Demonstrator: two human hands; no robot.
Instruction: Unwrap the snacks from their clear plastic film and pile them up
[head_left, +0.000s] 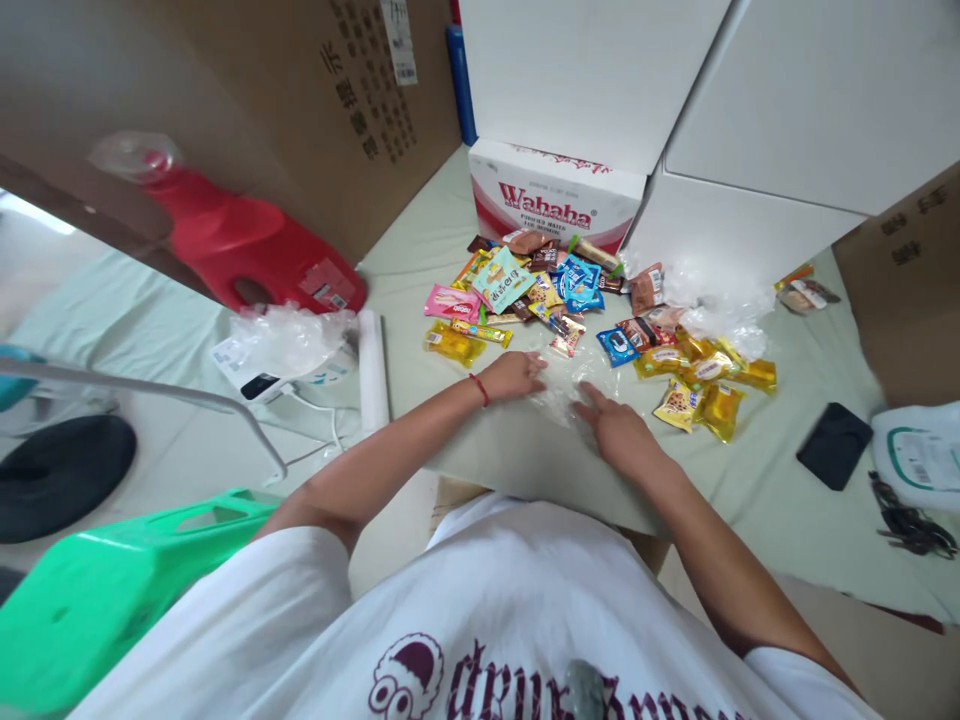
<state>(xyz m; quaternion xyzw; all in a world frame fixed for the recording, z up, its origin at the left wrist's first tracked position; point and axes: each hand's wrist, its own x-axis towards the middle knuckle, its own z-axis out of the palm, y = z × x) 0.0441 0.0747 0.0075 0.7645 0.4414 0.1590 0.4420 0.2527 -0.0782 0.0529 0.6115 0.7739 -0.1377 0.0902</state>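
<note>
In the head view, a clear plastic bag (561, 392) lies crumpled on the pale green cloth between my two hands. My left hand (517, 376), with a red string bracelet at the wrist, has its fingers closed on the bag's left side. On the opposite side, my right hand (619, 432) grips the bag's edge with its index finger reaching out along the plastic. Just beyond are wrapped snacks, among them a mint green packet (502, 280), a pink packet (451, 302) and blue packets (580, 282). Yellow-wrapped snacks (720, 410) lie to the right.
Behind the snacks stand a Wahaba carton (555, 205) and white boxes (592, 70). More crumpled plastic (724, 300) lies at right, with a dark phone-like slab (834, 446) farther over. A red jug (247, 240) and a green plastic stool (142, 580) are at left.
</note>
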